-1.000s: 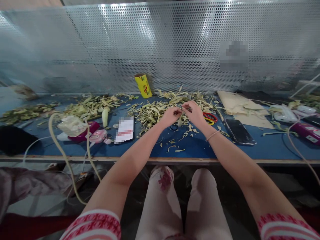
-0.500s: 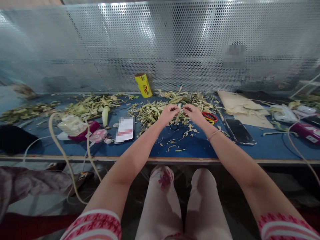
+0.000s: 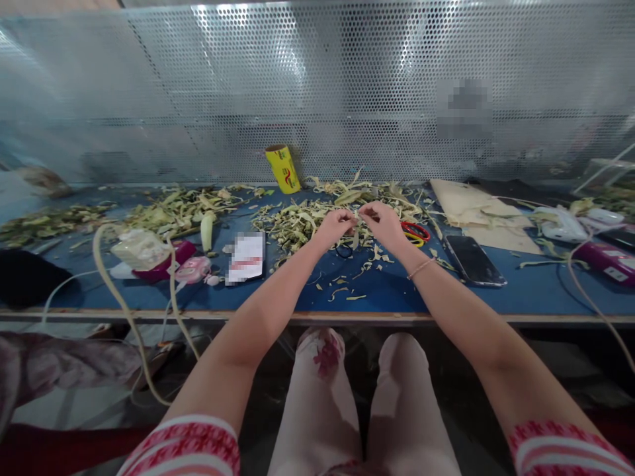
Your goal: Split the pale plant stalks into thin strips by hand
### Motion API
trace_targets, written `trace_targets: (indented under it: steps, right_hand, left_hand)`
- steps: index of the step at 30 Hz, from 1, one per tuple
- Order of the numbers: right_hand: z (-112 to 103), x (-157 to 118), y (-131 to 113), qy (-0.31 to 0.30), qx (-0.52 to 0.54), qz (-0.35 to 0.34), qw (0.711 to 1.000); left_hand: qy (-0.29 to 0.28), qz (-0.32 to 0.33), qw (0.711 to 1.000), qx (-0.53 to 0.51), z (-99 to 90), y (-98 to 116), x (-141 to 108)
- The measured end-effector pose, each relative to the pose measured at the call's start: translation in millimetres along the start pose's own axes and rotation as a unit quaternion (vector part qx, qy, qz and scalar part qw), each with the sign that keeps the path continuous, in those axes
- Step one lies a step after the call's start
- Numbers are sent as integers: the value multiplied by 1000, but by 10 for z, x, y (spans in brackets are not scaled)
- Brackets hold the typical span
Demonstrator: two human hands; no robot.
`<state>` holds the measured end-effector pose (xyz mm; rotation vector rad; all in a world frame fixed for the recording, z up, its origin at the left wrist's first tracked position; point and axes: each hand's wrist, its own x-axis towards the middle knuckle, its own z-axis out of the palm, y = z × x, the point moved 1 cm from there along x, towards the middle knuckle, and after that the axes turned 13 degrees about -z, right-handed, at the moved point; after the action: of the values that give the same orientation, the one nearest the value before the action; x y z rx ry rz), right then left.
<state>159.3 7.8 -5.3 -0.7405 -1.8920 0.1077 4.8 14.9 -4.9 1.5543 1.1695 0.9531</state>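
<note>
A tall metal screen (image 3: 342, 86) is stretching right across the back, small holes peppering its grey face! White light is bouncing off it in streaks, gleaming hardest up toward the top. Below, a long blue table (image 3: 391, 287) is running the full width, its pale front edge (image 3: 357, 318) facing us. Underneath, deep shadow is swallowing the middle, while grey floor (image 3: 74, 406) is showing at lower left.

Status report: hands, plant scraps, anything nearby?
Left hand, right hand: fingers curled, close together over plant scraps. Anything held too small to tell. Red loop beside right hand.
</note>
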Motion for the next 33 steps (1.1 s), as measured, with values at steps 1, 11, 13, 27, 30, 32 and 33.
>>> trace_targets:
  steps: [1, 11, 13, 27, 30, 32, 33]
  right_hand:
    - [-8, -2, -35, -8, -17, -26, 999]
    - [-6, -15, -105, -45, -66, -108, 991]
    - [-5, -12, -89, -49, -68, -97, 992]
    - [-16, 11, -50, -1, -21, -8, 1000]
    - [-11, 3, -31, -9, -23, 4, 1000]
    - [7, -2, -9, -36, -8, 6, 999]
    - [16, -4, 0, -48, 1, 5, 999]
  left_hand:
    - [-11, -18, 1000, -13, 8, 10, -13]
    - [-34, -24, 997, -61, 25, 17, -48]
    - [-31, -12, 997, -64, 29, 23, -50]
    - [-39, -15, 993, -111, 43, 22, -44]
    - [-32, 6, 996, -86, 38, 11, -34]
    - [-26, 27, 997, -61, 31, -4, -21]
    - [-23, 32, 998, -51, 28, -13, -14]
